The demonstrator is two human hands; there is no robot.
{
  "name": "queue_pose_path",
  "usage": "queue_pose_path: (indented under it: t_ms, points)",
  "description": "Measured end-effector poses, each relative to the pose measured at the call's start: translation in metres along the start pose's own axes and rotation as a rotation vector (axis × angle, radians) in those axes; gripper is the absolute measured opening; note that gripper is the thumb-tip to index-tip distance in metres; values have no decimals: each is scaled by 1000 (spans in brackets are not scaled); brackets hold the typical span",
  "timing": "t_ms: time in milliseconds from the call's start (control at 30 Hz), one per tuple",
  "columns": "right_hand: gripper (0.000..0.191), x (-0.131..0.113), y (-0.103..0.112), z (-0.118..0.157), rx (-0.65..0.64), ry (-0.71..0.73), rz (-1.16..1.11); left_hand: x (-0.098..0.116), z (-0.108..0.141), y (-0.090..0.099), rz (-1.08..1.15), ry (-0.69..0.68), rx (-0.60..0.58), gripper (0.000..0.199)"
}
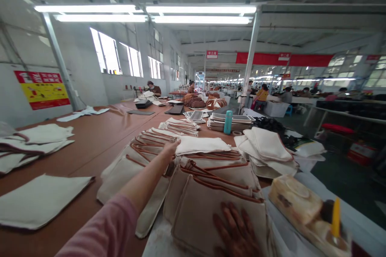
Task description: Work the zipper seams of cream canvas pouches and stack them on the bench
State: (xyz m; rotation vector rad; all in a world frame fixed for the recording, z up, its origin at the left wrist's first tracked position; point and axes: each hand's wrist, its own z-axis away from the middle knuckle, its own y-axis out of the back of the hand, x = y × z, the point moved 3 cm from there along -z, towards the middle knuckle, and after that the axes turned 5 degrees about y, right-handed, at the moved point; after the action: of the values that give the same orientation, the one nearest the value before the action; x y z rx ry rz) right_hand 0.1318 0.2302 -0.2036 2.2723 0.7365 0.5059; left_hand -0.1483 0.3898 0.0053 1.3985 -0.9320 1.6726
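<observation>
Stretched forward, my left hand (pixel 171 149) is closed on the left end of a white fabric panel (pixel 202 145) at the far end of a row of fabric panels. My right hand (pixel 237 227) lies with fingers spread on the nearest beige fabric panel (pixel 202 213), which has brown-bound edges and leans on several overlapping ones behind it. Its wrist is cut off by the frame's lower edge. Left of this row, a second row of beige panels (pixel 123 176) with brown edging passes under my left forearm.
Loose panels (pixel 45 200) lie on the brown table (pixel 102 144) at left. A white panel pile (pixel 268 148) stands at right. Nearer are a stained yellowish block (pixel 295 198) and a blurred yellow-handled object (pixel 335 217). A turquoise bottle (pixel 228 122) stands behind. People sit farther back.
</observation>
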Motion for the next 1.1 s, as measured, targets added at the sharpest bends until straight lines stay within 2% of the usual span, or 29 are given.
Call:
queue_pose_path:
  t_ms: [67, 167, 233, 300, 400, 467, 533, 567, 600, 667, 733, 800, 867, 967, 1033, 1100]
  points:
    - [67, 3, -4, 2, 42, -40, 7, 9, -2, -19, -3, 62, -26, 34]
    - [69, 5, 2, 0, 44, 41, 23, 36, 4, -44, 15, 83, -81, 35]
    - [72, 5, 11, -3, 17, 106, 23, 68, 14, -63, 53, 48, -143, 34]
    - [75, 4, 20, -7, -15, 97, -3, 112, 33, -81, 115, -37, -231, 32]
    - [68, 4, 35, -10, -49, 19, -153, 182, 85, -89, 225, -218, -370, 21]
    - [50, 11, 56, -13, -18, -89, -338, 216, 135, -77, 277, -325, -443, 19]
    - [35, 27, 92, -18, 87, -325, -532, 232, 193, -56, 293, -453, -588, 22]
    - [34, 35, 115, -22, 171, -486, -605, 231, 221, -44, 267, -490, -662, 24]
    - [36, 40, 142, -27, 228, -587, -665, 225, 248, -31, 215, -485, -708, 26]
    - [41, 41, 199, -42, 293, -700, -801, 199, 294, -9, 121, -417, -755, 30]
    - [46, 27, 253, -58, 346, -704, -948, 160, 330, 6, 40, -248, -844, 35]
    - [48, 3, 291, -69, 315, -639, -1081, 114, 359, 14, -8, -49, -1003, 41]
    - [46, -22, 305, -68, 203, -609, -1209, 71, 377, 18, -14, 58, -1059, 43]
    - [42, -44, 300, -46, 96, -729, -1428, 21, 393, 22, -58, 63, -1056, 42]
    - [43, -51, 293, -29, 95, -804, -1612, 1, 402, 25, -110, 29, -1083, 42]
    - [45, -56, 293, -18, 82, -803, -1783, -9, 414, 30, -176, -27, -1146, 41]
